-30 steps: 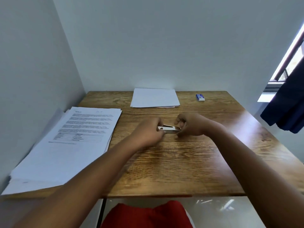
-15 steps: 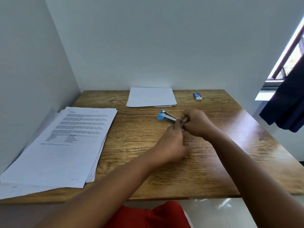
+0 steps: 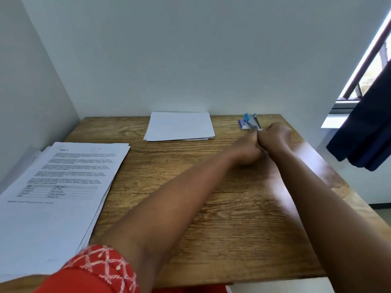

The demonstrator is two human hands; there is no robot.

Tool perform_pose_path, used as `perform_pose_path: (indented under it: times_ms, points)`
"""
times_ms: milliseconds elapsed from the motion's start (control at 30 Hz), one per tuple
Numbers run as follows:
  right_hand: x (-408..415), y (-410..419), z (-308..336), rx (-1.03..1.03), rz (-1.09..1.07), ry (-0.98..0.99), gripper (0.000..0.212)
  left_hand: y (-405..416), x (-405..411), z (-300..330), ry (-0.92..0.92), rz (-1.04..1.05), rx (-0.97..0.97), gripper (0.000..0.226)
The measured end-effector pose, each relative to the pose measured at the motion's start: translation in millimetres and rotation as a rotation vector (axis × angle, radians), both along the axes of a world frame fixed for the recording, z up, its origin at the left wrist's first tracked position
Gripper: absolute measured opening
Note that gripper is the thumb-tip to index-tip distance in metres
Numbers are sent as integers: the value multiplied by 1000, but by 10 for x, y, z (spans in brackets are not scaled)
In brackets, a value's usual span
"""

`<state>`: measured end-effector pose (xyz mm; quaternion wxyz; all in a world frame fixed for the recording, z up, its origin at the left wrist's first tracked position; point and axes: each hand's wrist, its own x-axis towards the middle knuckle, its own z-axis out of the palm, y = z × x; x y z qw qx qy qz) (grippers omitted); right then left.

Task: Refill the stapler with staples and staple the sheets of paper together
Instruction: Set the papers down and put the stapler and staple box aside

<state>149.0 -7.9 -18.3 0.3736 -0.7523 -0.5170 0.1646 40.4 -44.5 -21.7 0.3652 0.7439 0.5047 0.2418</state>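
Our left hand (image 3: 248, 150) and right hand (image 3: 275, 136) clasp the opened blue-and-metal stapler (image 3: 252, 122), hiding the small blue-and-white staple box (image 3: 242, 124) behind it. Left of our hands lie blank white sheets (image 3: 179, 126) and a printed paper stack (image 3: 61, 187), its text unreadable.

Both arms stretched forward; left hand (image 3: 246, 150) and right hand (image 3: 275, 136) fisted, touching (knuckles together).

Daylight from the right, soft picture

Bright light pours in at the window (image 3: 368, 66), which is blown out white, and puts a pale sheen on the tabletop (image 3: 281, 199) beneath the right forearm. Walls are even and dim-grey. Hands (image 3: 262, 144) are smeared with motion blur, print on the papers (image 3: 63, 176) is unreadable, and the edges bow with wide-angle distortion.
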Motion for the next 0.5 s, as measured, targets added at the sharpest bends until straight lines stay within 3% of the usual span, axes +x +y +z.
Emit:
perform_pose_path:
  times_ms: [100, 500]
  points:
    - [53, 170, -60, -22, -33, -2, 20, 177, 82, -42, 11, 7, -15, 87]
    - [111, 561, -257, -5, -82, -119, 23, 636, 108, -173, 49, -37, -44, 87]
